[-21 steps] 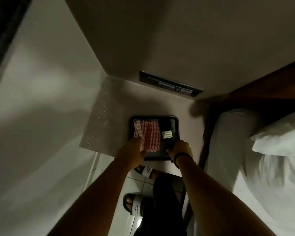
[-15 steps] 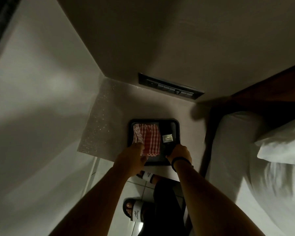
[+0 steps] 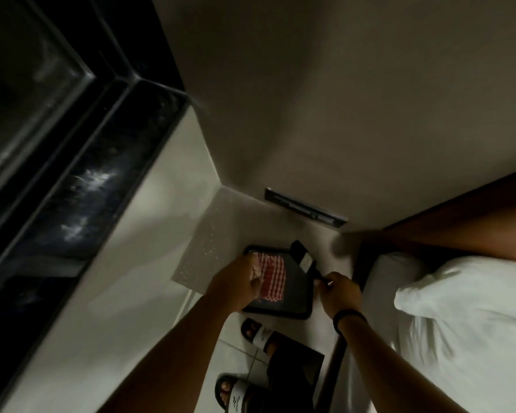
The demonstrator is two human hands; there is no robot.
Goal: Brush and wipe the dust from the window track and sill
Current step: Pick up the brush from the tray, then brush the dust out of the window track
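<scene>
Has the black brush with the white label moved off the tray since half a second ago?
Yes. The brush has been lifted by the right hand; its head now sticks out past the tray's far right corner, toward the wall switch panel.

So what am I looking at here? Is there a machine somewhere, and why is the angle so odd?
There is no machine. A person wears a wide-angle camera on the head, so you look down along their own bare arms. The left hand grips a red checked cloth that lies in a dark tray on a speckled ledge. The right hand, with a dark band at the wrist, holds a black brush by one end, with its other end out over the tray's far corner. At the left runs the dark window track, streaked with pale dust. A white pillow lies at the right, and the person's sandalled feet show below.
</scene>
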